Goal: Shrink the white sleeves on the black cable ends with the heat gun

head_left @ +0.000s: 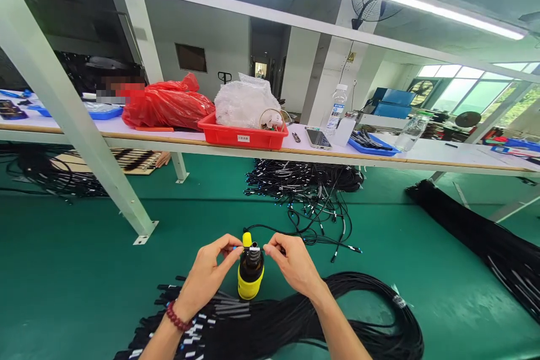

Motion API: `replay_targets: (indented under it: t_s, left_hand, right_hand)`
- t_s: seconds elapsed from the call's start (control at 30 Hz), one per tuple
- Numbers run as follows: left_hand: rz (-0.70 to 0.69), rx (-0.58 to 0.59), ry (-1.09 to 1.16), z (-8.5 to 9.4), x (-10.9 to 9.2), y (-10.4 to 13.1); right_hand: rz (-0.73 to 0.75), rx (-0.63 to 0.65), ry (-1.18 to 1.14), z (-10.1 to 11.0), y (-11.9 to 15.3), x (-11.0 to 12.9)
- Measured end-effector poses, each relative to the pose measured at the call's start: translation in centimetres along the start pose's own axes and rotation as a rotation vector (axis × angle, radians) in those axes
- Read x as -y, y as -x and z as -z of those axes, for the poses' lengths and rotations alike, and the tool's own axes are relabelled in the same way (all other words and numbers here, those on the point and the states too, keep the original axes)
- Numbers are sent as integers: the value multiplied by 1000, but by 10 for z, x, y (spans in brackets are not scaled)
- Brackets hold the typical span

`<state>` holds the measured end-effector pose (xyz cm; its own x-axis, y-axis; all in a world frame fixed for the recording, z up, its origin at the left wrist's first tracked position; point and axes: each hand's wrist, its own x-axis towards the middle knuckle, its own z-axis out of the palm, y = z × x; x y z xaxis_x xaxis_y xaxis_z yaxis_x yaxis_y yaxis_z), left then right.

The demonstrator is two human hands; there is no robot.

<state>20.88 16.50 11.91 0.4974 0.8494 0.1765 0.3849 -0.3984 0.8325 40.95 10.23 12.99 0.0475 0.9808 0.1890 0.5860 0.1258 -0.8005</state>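
A thin black cable with a white sleeve (254, 248) is stretched level between my two hands. My left hand (205, 275) pinches its left end, where a bit of blue shows, and my right hand (295, 267) pinches it on the other side. Just beneath the sleeve, a yellow and black heat gun (250, 289) stands with its nozzle pointing up. Below my forearms lies a thick bundle of black cables (270, 326), many with white labels and grey sleeves near their left ends, looping round on the right.
More cables (304, 180) lie loosely heaped beyond the heat gun on the green surface (202, 208). Another black bundle (485, 236) is at the right. The raised shelf (295, 149) bears a red bin (242, 136), red bag (164, 104), phone (318, 138), bottles and blue tray (373, 146).
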Motion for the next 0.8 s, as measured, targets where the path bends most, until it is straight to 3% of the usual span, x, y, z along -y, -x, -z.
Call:
replay_targets:
  t_s: [0.37,0.8]
  left_hand:
    - [24,-40,-6,-6,-2,-4]
    - [-10,-81,23,-11,7,-13]
  right_hand:
    - [-39,-28,75,-6,-5,-2]
    - [-22,-92,-2,-12,-8,-12]
